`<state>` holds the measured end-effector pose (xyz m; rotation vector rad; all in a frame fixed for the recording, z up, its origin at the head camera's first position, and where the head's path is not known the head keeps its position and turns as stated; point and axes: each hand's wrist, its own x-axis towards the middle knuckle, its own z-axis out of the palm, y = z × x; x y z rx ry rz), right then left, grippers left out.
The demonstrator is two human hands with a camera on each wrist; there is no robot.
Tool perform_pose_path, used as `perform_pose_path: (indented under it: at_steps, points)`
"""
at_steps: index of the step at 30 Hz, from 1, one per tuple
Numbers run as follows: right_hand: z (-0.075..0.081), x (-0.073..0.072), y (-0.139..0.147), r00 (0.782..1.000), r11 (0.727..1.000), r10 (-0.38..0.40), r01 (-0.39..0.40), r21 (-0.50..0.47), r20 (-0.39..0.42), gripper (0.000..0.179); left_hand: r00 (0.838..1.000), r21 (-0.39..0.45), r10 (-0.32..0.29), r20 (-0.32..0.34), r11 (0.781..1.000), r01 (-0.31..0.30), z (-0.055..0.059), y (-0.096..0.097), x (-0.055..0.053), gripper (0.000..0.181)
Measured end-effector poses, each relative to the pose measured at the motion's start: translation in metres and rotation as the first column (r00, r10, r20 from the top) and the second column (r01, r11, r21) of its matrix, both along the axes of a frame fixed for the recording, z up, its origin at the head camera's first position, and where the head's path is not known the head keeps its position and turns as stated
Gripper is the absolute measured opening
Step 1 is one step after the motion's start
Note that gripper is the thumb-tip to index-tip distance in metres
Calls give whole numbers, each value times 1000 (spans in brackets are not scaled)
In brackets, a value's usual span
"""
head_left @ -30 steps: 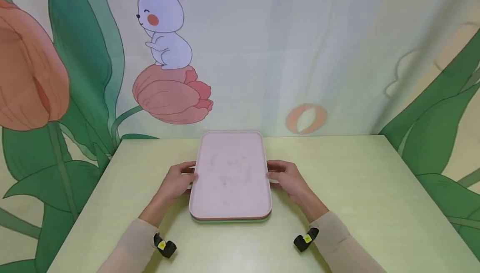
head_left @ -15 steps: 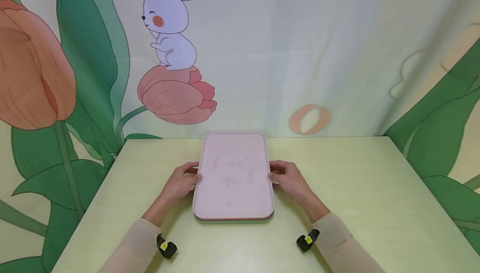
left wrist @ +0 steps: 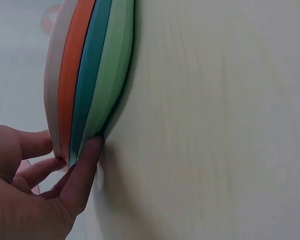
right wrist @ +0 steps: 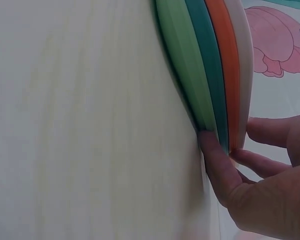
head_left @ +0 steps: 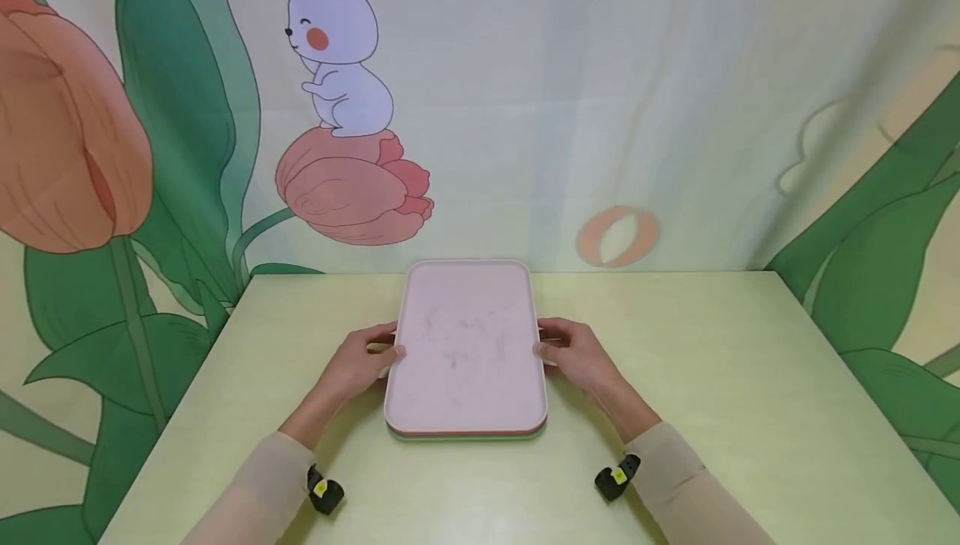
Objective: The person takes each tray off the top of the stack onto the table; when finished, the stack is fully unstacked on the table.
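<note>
A stack of shallow rectangular trays with rounded corners stands at the middle of the table. The pale pink tray [head_left: 467,345] on top bears faint smudges. Beneath it, the left wrist view shows an orange tray [left wrist: 74,80], a teal tray [left wrist: 91,75] and light green [left wrist: 111,75] at the bottom. My left hand [head_left: 358,363] grips the stack's left side, thumb at the pink rim and fingers reaching under the green edge. Mirroring it, my right hand [head_left: 583,355] holds the right side, with a finger at the bottom edge in the right wrist view.
The pale yellow-green table [head_left: 712,378] reaches back to a printed curtain [head_left: 510,112] with a rabbit and tulips. Black wrist cameras sit on both sleeves, the left camera [head_left: 326,492] and the right camera [head_left: 617,478].
The head view has shifted slightly, so the scene sits a little farther right than a second ago. Both hands keep their hold on the tray stack.
</note>
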<state>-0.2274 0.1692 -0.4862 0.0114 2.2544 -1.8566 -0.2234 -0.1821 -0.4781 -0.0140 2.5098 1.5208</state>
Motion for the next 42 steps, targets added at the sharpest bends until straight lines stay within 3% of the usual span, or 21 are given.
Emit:
perform_pose_path:
  at_steps: [5, 10, 24, 31, 34, 38, 42]
  points:
    - [3, -1, 4, 1000, 1000, 16, -16, -16, 16, 49, 998, -171, -32, -46, 985, 23, 11, 6, -1, 55]
    - [2, -1, 6, 999, 999, 29, -28, -27, 25, 50, 998, -195, -58, -33, 980, 50, 16, 8, 1, 62]
    - [0, -4, 8, 998, 997, 46, -43, -59, 39, 48, 999, -142, -2, -35, 990, -3, 9, 5, 0, 60]
    - [-3, -6, 10, 997, 995, 68, -64, -83, 45, 48, 996, -111, 29, -85, 993, -38, 14, 3, 1, 60]
    - [-3, -5, 12, 996, 993, 81, -77, -85, 40, 47, 996, -86, 19, -91, 996, -27, 19, 3, 2, 61]
    - [-1, -4, 13, 995, 992, 95, -91, -87, 41, 45, 999, 4, 2, -39, 1000, -2, 23, 0, 1, 61]
    - [-1, -4, 14, 994, 992, 102, -98, -85, 44, 43, 999, 131, 30, 40, 991, -35, 23, -4, -1, 61]
